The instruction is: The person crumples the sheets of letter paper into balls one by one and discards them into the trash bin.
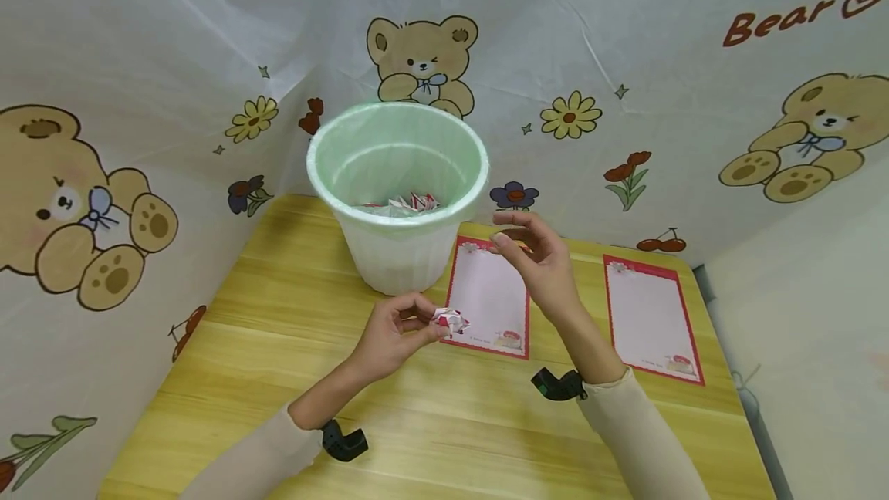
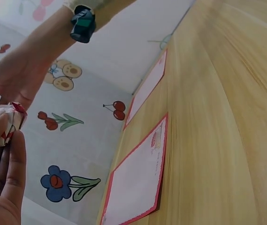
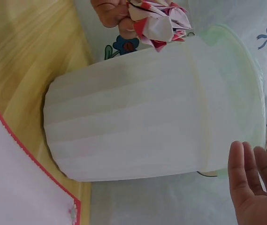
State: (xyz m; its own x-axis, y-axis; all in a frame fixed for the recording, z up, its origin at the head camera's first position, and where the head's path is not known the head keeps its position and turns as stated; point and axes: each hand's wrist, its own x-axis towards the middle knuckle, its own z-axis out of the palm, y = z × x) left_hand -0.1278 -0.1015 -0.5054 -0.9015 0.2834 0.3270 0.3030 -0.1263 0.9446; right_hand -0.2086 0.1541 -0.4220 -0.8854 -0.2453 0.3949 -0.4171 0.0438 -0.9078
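Between thumb and fingers, my left hand (image 1: 392,336) pinches a crumpled ball of red-and-white paper (image 1: 451,320), held up over the table in front of the bin. The paper ball (image 3: 161,23) shows its creased folds in the right wrist view. My right hand (image 1: 538,261) is raised to the right of the bin, fingers spread and loosely bent, with nothing in it. A white bin (image 1: 399,253) with a pale green liner over its rim stands at the back of the table. More crumpled paper (image 1: 413,204) lies inside it.
Two red-bordered sheets of paper lie on the wooden table (image 1: 278,376): one sheet (image 1: 486,292) just right of the bin, partly behind the right hand, another sheet (image 1: 653,315) farther right. A bear-print cloth (image 1: 521,37) hangs behind the table and along the left.
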